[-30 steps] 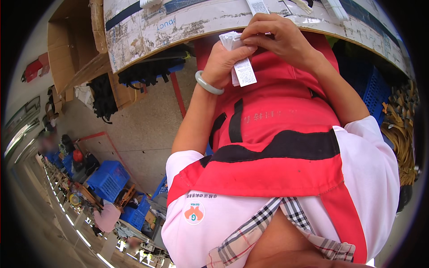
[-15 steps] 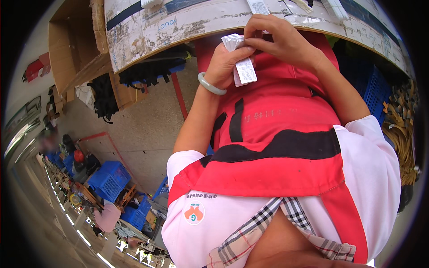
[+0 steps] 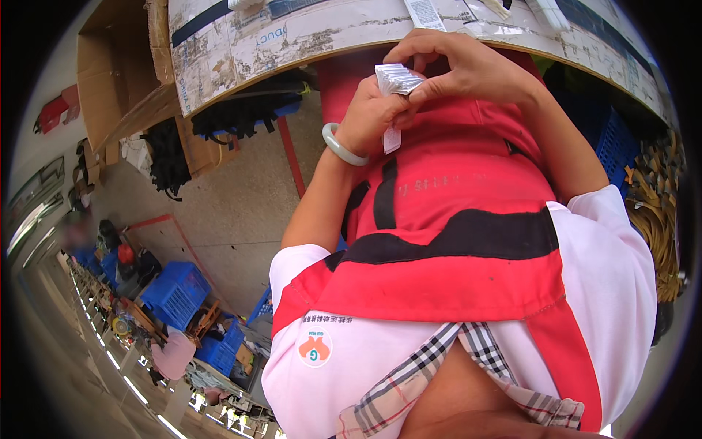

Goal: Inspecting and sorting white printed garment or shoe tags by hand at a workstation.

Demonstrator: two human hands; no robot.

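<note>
The worktop, a pale, scuffed board with brown stains, crosses the top of the view. A red apron with black trim covers the person's front. An open cardboard box sits off to the left, and a blue crate stands at the right, below the worktop's edge.

The left hand grips a stack of white labels between thumb and fingers, in front of the apron and just on the person's side of the worktop edge. The upper ends fan out in steps; a lower end pokes out beneath the fist. The right hand is at the stack's right side, its thumb touching the edge and its fingers bent close, with a narrow gap; whether they pinch a single label, I cannot tell.

To handle the stack well, the left grip should probably stay firm low down, leaving the fanned edges free, while the right thumb works lightly so that labels don't stick together.

A printed paper strip lies on the worktop beyond the right hand. Smallest is a pale bangle on the left wrist.
</note>
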